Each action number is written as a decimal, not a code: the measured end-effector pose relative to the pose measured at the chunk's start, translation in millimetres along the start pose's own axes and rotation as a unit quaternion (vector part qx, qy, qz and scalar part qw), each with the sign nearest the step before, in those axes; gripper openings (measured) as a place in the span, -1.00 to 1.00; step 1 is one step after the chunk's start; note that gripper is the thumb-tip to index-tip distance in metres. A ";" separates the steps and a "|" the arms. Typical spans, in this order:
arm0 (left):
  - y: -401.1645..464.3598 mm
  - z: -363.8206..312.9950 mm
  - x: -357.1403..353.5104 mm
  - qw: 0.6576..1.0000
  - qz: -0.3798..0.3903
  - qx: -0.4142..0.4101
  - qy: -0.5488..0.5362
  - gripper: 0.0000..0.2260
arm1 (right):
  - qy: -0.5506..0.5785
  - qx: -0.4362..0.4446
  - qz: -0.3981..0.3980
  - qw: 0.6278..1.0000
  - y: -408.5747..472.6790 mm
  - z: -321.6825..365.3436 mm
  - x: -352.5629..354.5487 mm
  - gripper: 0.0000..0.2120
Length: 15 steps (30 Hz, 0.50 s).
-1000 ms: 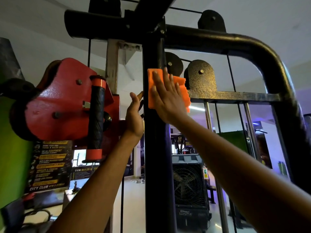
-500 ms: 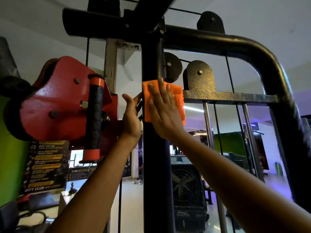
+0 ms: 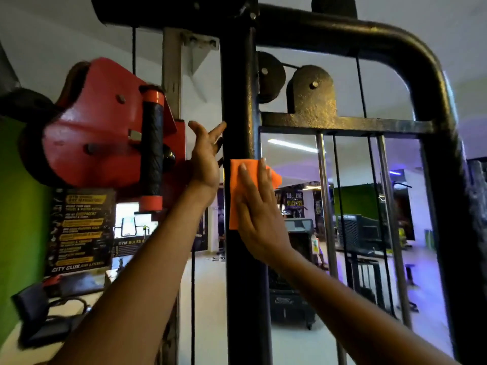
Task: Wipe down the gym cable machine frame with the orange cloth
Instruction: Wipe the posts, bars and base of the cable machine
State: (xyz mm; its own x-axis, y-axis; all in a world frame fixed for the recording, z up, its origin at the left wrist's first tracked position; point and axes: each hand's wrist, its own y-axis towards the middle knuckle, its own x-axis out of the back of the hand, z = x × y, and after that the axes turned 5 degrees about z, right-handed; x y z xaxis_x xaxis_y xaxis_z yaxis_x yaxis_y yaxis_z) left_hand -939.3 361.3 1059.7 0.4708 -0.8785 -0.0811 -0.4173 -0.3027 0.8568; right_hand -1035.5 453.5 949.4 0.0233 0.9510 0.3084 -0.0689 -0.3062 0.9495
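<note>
While the right hand (image 3: pixel 257 214) presses the orange cloth (image 3: pixel 235 196) flat against the black upright post (image 3: pixel 238 106) with straight fingers, the left hand (image 3: pixel 204 160) is spread loose beside the post, fingertips at its left edge, holding nothing. Cloth sits on the post below the crossbar (image 3: pixel 342 123); red pulley housing (image 3: pixel 100 133) is to the left.

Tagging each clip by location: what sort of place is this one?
Most likely a commercial gym. A black cable machine frame with pulleys fills the view, a poster at left reads "City Club Gym & Fitness", and more equipment stands in the room behind.
</note>
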 end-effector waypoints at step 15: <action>-27.2 19.3 16.2 0.994 0.053 0.018 0.093 -0.52 | -0.017 -0.085 -0.003 0.996 -54.9 8.0 -16.5 -0.39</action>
State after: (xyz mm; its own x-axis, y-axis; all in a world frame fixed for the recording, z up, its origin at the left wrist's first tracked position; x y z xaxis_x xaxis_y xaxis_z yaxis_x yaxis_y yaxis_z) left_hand -935.3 348.2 1025.2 0.5561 -0.8242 0.1070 -0.4982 -0.2275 0.8367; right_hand -1024.1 454.3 892.7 0.0570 0.9499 0.3073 -0.2368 -0.2862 0.9285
